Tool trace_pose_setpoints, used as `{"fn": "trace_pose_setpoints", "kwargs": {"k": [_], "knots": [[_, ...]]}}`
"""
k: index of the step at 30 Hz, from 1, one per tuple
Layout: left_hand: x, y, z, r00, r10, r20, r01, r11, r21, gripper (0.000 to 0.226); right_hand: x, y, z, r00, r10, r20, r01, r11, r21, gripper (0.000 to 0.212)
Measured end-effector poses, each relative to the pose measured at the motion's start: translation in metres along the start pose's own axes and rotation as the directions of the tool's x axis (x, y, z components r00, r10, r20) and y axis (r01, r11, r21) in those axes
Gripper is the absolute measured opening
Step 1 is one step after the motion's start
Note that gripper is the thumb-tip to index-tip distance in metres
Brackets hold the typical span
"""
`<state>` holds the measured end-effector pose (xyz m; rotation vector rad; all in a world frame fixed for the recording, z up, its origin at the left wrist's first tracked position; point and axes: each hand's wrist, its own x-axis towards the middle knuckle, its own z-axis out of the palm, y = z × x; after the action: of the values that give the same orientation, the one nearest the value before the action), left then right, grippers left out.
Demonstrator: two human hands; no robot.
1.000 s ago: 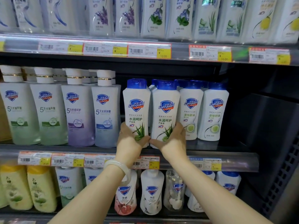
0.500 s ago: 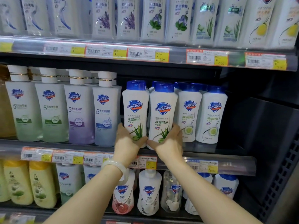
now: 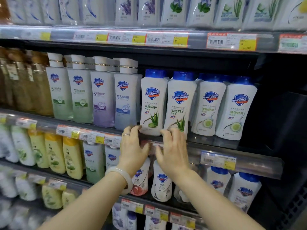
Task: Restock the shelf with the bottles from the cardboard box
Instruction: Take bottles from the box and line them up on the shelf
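Head view shows both our hands relaxed — left hand (image 3: 132, 146) and right hand (image 3: 172, 150) just below the two upright aloe bottles (image 3: 153, 103) on the shelf (image 3: 216, 143), fingertips at their bases.

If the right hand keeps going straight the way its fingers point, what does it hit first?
The right hand points up and into the shelf, its fingertips already at the foot of the second aloe bottle. It would most likely meet that bottle's base first, though the depth is unclear.
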<state>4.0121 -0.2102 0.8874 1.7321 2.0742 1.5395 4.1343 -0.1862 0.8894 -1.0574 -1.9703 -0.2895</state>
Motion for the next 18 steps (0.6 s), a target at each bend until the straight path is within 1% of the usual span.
{"fn": "trace_pose_setpoints", "kwargs": {"k": [3,6,8,10,14,18], "knots": [[-0.019,-0.02,-0.009,0.999,-0.005,0.044,0.001,0.995,0.104,0.054,-0.014,-0.019,0.016,0.983,-0.01,0.186,-0.004,0.997,0.074,0.039],[-0.035,-0.045,-0.026,0.987,-0.026,0.159,-0.021,0.958,0.285,0.054,-0.022,-0.045,0.028,0.924,-0.022,0.382,-0.009,0.997,0.078,0.041],[-0.044,-0.061,-0.042,0.977,-0.08,0.198,0.0,0.928,0.373,0.05,-0.023,-0.066,0.034,0.848,-0.056,0.527,0.02,0.997,0.074,0.045],[-0.053,-0.077,-0.064,0.973,-0.114,0.203,0.011,0.895,0.446,0.044,-0.021,-0.093,0.041,0.78,-0.084,0.62,0.053,0.996,0.067,0.045],[-0.074,-0.12,-0.122,0.942,-0.251,0.221,0.076,0.803,0.591,0.039,-0.031,-0.163,0.064,0.636,-0.152,0.757,0.129,0.988,0.09,0.045],[-0.111,-0.178,-0.197,0.904,-0.383,0.189,0.174,0.735,0.656,0.03,-0.057,-0.249,0.093,0.511,-0.225,0.829,0.165,0.973,0.162,0.045]]}}
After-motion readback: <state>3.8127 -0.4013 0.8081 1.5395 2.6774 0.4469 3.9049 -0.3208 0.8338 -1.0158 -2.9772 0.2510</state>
